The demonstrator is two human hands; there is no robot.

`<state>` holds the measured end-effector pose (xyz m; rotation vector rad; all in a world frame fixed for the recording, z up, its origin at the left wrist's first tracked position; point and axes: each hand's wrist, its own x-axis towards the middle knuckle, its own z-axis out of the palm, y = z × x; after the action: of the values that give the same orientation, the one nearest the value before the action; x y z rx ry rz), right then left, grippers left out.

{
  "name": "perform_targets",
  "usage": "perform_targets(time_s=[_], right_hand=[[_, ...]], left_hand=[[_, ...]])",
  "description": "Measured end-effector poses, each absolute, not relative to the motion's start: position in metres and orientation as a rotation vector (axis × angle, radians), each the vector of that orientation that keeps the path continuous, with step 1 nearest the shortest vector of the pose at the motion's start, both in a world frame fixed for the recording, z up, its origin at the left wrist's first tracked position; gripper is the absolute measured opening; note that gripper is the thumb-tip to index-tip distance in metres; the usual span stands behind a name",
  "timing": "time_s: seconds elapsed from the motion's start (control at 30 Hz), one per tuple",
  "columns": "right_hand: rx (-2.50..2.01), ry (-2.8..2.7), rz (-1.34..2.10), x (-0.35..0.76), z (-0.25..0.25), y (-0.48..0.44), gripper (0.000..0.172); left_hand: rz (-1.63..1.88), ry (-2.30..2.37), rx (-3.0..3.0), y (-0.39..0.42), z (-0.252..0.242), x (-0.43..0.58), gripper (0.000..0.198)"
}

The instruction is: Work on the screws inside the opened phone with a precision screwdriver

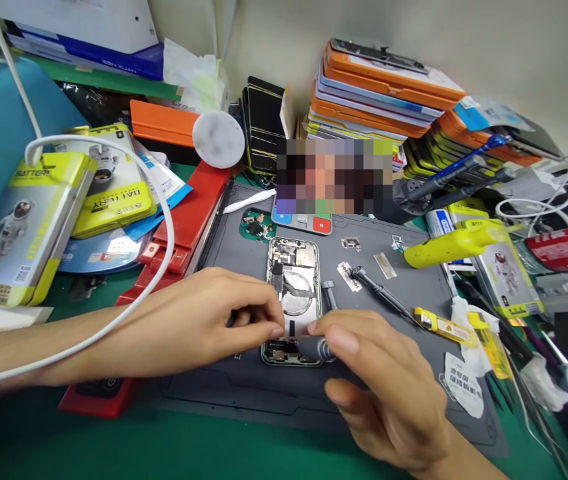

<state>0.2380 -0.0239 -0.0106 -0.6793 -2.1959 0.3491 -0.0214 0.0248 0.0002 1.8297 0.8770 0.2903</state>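
An opened phone (309,267) lies on the grey work mat (244,380), its inner parts and a round coil exposed. Over its left edge, my left hand (234,310) is closed in a pinch, thumb and index finger together near a white strip (300,328) in the lower half of the phone. Whatever sits between those fingertips is too small to make out. From the right, my right hand (389,380) reaches in with its fingers apart, one fingertip at the strip's right end. Close under it, a grey screwdriver-like handle (325,349) shows at the phone's lower right, partly hidden.
On the mat's right lie a grey screwdriver (381,293), a razor blade (349,276) and a yellow cutter (447,327). A yellow bottle (444,248) is behind them. Battery boxes (39,227) and a red clamp (184,233) stand left. A white cable (168,233) crosses above my left forearm.
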Motion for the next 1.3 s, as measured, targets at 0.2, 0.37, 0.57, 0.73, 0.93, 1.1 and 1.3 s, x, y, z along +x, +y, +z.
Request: perform_targets(time_s=[0.2,0.37,0.57,0.73,0.93,1.1,1.3], right_hand=[[-0.688,-2.188,0.36,0.243,-0.004,-0.026,0.06],[-0.68,-2.199,0.261,0.241,0.001,-0.028,0.041],[-0.673,-2.258,0.267,0.24,0.006,-0.029,0.035],[-0.666,-2.232,0.255,0.24,0.0,-0.027,0.037],[-0.637,-2.251,0.188,0.239,-0.004,-0.03,0.038],[-0.664,-2.223,0.239,0.24,-0.003,-0.03,0.038],[-0.67,-2.198,0.288,0.243,0.001,-0.029,0.04]], left_hand=[[0.249,0.86,1.845,0.024,0.002,-0.022,0.027],[0.259,0.891,1.835,0.023,-0.001,-0.021,0.028],[0.246,0.939,1.819,0.02,-0.004,-0.021,0.038],[0.227,1.012,1.823,0.019,0.002,-0.02,0.045],[0.204,1.008,1.834,0.02,0.004,-0.019,0.041],[0.264,0.969,1.916,0.019,-0.001,-0.021,0.038],[0.272,0.909,1.953,0.019,-0.006,-0.023,0.043]])
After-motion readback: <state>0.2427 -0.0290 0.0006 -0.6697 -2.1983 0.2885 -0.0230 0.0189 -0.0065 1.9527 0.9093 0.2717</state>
